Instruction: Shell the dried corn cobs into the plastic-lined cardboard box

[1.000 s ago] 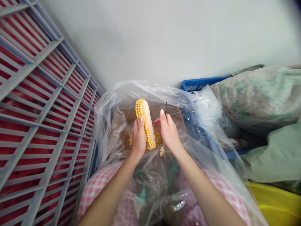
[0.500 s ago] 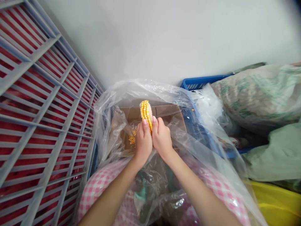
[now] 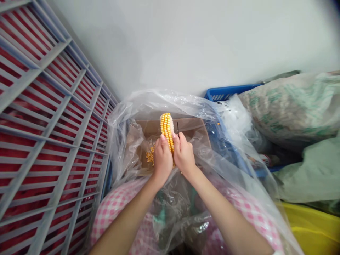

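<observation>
A partly stripped corn cob (image 3: 166, 128) stands upright over a cardboard box (image 3: 195, 131) lined with clear plastic. My left hand (image 3: 162, 160) is wrapped round its lower half. My right hand (image 3: 183, 154) presses against the cob's right side and also grips a thin dark spike (image 3: 177, 128) that pokes up beside the cob. Loose yellow kernels (image 3: 150, 155) lie in the box below.
A grey slatted rack with red contents (image 3: 50, 134) fills the left. A clear plastic sheet (image 3: 233, 170) drapes over the box and my pink checked lap. A blue crate (image 3: 228, 92), bulging sacks (image 3: 289, 109) and a yellow bin (image 3: 313, 230) crowd the right.
My right hand came in from beside the cob to press against it. The cob turned, showing more kernel rows, and the dark spike now shows beside it again.
</observation>
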Demonstrator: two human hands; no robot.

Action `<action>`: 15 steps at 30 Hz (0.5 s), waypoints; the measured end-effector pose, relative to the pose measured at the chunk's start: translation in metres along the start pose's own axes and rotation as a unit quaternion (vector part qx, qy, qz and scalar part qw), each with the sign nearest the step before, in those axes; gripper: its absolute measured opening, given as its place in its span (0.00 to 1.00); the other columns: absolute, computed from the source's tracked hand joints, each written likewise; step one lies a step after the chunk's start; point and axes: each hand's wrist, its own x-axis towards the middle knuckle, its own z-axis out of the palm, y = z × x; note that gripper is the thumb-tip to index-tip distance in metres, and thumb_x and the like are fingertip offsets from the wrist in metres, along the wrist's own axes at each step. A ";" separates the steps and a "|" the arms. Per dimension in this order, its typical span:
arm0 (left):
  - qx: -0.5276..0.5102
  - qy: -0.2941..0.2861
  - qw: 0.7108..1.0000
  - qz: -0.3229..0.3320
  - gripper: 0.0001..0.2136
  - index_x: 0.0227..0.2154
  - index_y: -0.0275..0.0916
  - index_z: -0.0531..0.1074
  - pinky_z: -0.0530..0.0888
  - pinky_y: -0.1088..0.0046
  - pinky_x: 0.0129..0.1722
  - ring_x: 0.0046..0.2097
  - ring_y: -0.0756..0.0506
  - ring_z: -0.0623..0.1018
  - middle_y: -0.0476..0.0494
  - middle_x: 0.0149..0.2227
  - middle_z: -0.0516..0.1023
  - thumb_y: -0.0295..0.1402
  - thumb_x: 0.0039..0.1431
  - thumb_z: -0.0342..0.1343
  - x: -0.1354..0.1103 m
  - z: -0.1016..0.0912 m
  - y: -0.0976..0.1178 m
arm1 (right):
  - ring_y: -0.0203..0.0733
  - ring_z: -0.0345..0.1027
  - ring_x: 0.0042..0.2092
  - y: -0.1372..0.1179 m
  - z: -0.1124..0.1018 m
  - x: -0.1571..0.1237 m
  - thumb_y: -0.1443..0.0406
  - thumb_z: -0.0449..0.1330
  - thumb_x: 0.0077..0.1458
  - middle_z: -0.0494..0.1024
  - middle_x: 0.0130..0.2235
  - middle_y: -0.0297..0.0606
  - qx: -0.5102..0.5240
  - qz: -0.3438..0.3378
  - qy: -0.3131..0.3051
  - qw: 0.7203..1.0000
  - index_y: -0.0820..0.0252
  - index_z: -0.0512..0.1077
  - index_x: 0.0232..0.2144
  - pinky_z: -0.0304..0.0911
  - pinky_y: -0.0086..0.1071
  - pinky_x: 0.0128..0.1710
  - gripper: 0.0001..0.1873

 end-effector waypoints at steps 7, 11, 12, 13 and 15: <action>-0.036 0.009 0.999 0.008 0.26 0.36 0.35 0.68 0.66 0.66 0.45 0.45 0.44 0.71 0.36 0.41 0.73 0.48 0.59 0.29 0.002 -0.002 0.002 | 0.36 0.56 0.23 -0.007 -0.007 0.008 0.51 0.37 0.58 0.61 0.20 0.30 0.046 0.037 0.008 0.998 0.56 0.54 0.22 0.47 0.28 0.25 0.20; -0.013 0.017 0.999 0.044 0.23 0.37 0.35 0.66 0.64 0.67 0.47 0.45 0.45 0.70 0.37 0.41 0.72 0.45 0.61 0.29 0.003 -0.001 0.000 | 0.39 0.61 0.26 -0.012 -0.014 0.008 0.48 0.34 0.57 0.67 0.22 0.35 0.040 0.074 -0.001 0.996 0.56 0.58 0.23 0.50 0.28 0.25 0.24; -0.003 0.012 0.999 0.052 0.23 0.37 0.35 0.66 0.65 0.66 0.47 0.45 0.46 0.70 0.37 0.41 0.72 0.44 0.61 0.30 0.003 0.000 0.000 | 0.39 0.61 0.26 -0.013 -0.015 0.007 0.47 0.35 0.56 0.67 0.22 0.35 0.017 0.074 0.003 0.997 0.56 0.58 0.24 0.49 0.28 0.25 0.24; 0.006 0.004 0.998 0.062 0.22 0.37 0.35 0.66 0.65 0.66 0.47 0.45 0.46 0.70 0.37 0.41 0.72 0.43 0.61 0.30 0.001 0.002 -0.001 | 0.39 0.61 0.25 -0.013 -0.016 0.007 0.47 0.36 0.56 0.68 0.22 0.35 -0.012 0.069 0.010 0.998 0.56 0.58 0.24 0.49 0.28 0.24 0.24; 0.024 -0.013 0.996 0.084 0.22 0.36 0.35 0.66 0.65 0.66 0.46 0.44 0.46 0.70 0.37 0.40 0.72 0.43 0.61 0.30 -0.001 0.005 -0.002 | 0.38 0.61 0.23 -0.011 -0.016 0.006 0.47 0.37 0.56 0.68 0.22 0.35 -0.066 0.052 0.020 0.996 0.56 0.57 0.25 0.47 0.28 0.24 0.22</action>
